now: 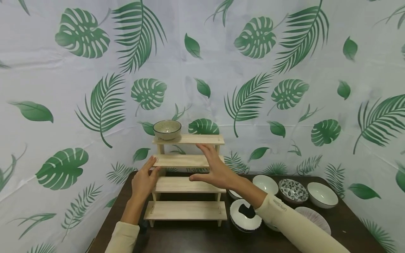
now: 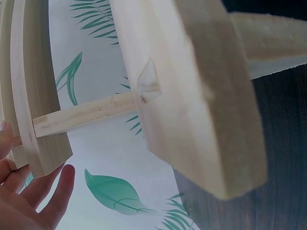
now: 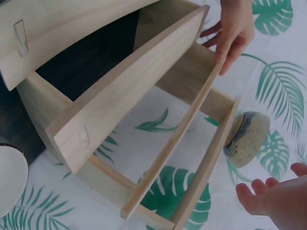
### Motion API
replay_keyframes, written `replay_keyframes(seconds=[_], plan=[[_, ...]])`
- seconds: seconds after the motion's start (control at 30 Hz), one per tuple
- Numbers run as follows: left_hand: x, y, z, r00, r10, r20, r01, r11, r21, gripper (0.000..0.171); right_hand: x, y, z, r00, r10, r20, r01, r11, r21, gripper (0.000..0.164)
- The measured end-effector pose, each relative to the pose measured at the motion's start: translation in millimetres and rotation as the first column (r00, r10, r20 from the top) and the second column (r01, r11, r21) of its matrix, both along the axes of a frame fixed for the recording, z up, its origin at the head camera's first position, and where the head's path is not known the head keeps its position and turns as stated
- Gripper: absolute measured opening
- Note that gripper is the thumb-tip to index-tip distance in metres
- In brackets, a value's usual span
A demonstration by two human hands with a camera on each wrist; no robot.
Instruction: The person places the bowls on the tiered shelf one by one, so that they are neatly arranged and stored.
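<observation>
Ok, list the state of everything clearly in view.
Wooden rack: standing upright
Speckled bowl: upright, empty, on top tier
Left hand: gripping second tier from top
Right hand: fingers spread, holding nothing
Patterned bowl: upright, empty
White bowl left of patterned one: upright, empty
White bowl right of patterned one: upright, empty
Front white bowl: upright, inside partly hidden
Pinkish dish: face up, partly hidden

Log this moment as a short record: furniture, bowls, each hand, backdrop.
Furniture: four-step wooden stand on a dark table
Top step: speckled bowl, upright, at left end
Other bowls: several, right of stand
Left hand: holds left end of second step from top
Right hand: holds nothing
Backdrop: white with green leaves
</observation>
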State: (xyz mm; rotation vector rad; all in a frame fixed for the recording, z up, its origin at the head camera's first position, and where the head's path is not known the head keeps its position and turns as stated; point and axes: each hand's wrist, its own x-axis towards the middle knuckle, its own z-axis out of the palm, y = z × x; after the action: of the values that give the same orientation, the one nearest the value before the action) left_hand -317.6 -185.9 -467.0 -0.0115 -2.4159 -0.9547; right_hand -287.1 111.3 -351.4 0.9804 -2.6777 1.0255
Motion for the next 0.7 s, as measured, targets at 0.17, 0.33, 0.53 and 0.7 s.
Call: replay_keyframes(seconds=[0.17,0.33,0.53,0.7], plan=[[-0.1,-0.2,0.5,1.0,-0.007,0.01,0.007,1.0,-0.002,0.051,6.0,8.3,-1.1,1.0,0.008,-0.028,-0.008,1.0,-0.021,0.11],[0.2,-0.2,-0.5,1.0,-0.008,0.025,0.008,1.0,0.015,0.052,12.2,17.3,-1.9,1.0,-0.003,-0.011,0.003,1.0,-0.013,0.111],[0.7,-0.3,-0.3,0.999,-0.006,0.04,0.005,1.0,0.018,0.053,18.6,26.8,-2.1,1.0,-0.019,0.005,0.019,1.0,-0.023,0.111],[0.3,0.0,-0.5,0.999,-0.007,0.049,0.006,1.0,0.021,0.053,23.3,36.3,1.6,0.999,-0.027,-0.025,0.026,0.999,-0.025,0.11]])
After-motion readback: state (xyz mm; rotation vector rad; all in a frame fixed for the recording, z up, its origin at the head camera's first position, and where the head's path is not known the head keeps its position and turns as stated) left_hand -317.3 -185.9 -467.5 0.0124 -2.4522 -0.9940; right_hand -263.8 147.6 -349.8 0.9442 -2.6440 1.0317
